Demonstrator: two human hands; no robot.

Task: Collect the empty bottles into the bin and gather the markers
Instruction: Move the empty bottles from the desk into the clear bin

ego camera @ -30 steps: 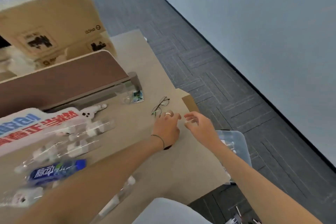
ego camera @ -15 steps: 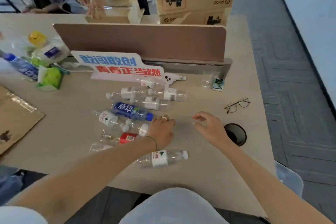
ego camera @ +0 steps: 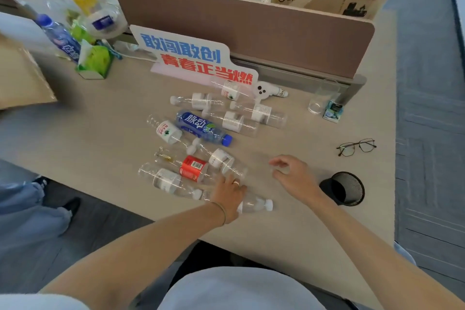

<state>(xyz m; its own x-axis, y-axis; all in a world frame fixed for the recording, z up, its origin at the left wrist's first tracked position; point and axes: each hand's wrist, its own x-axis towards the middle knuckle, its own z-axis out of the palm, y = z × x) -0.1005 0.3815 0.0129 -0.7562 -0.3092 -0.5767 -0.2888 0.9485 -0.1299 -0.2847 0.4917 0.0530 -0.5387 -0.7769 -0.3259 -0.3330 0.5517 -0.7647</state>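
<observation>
Several empty plastic bottles lie on their sides in the middle of the beige table (ego camera: 314, 239). Among them are a blue-labelled bottle (ego camera: 201, 128) and a red-labelled bottle (ego camera: 192, 168). My left hand (ego camera: 231, 196) lies over a clear bottle (ego camera: 259, 205) near the front edge, fingers curled around its middle; its white cap sticks out to the right. My right hand (ego camera: 294, 176) hovers just right of it with fingers apart, holding nothing. I see no markers. A pale blue plastic corner (ego camera: 405, 255) shows past the table's right front edge.
A black mesh cup (ego camera: 348, 191) stands right of my right hand. Glasses (ego camera: 356, 147), a glass tumbler (ego camera: 322, 95) and a small carton (ego camera: 333, 111) sit farther right. A printed sign (ego camera: 193, 58) leans on the brown divider (ego camera: 251, 25). A green tissue box (ego camera: 94, 63) is at the left.
The view swung from the floor and table corner onto the bottles. My left hand came down onto the near clear bottle. My right hand stayed open beside it.
</observation>
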